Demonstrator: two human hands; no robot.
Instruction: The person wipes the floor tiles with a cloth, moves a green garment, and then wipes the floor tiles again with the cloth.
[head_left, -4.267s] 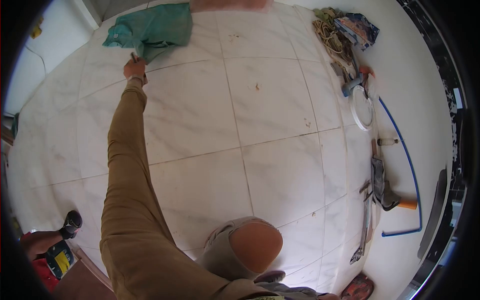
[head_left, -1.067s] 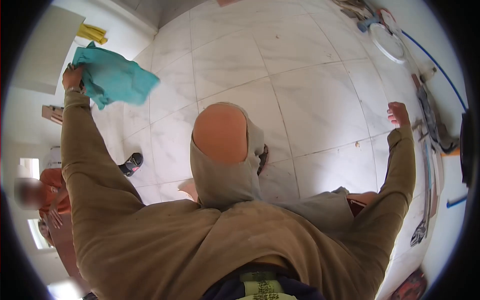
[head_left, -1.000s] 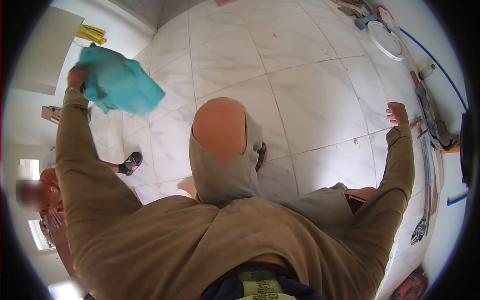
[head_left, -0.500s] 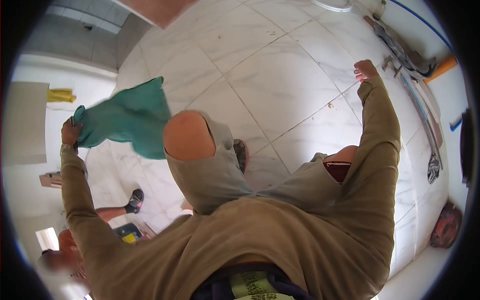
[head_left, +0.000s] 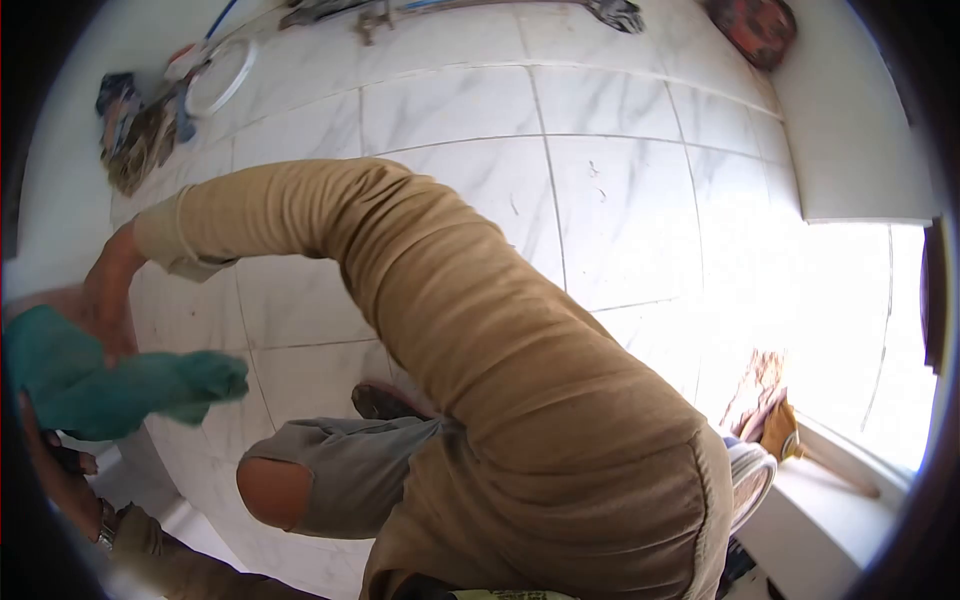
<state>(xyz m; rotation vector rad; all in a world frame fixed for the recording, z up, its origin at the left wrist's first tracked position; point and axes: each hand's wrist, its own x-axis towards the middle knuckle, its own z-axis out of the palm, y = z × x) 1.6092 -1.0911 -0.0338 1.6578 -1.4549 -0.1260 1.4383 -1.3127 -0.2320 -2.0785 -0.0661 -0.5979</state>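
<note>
Teal cloth [head_left: 110, 385]: bunched, held off the marble-tile floor [head_left: 620, 210] at the frame's left edge. Left hand [head_left: 50, 460] grips it from below; right hand [head_left: 105, 300] closes on its top, seemingly gathering it. White ring [head_left: 215, 80] lies far off.

White marble floor tiles [head_left: 620, 215] fill the view, and everything else sits off them: up at their far left edge there's a white ring [head_left: 218, 78] just beside a tangle of rope and cloth [head_left: 135, 130]. Along the tiles' top edge lies a row of long tools [head_left: 450, 8], and at the top right corner sits a reddish rounded object [head_left: 752, 27], too blurred to tell apart. At the tiles' lower right, by the bright window ledge [head_left: 850, 500], rests a brownish heap [head_left: 765, 405].
</note>
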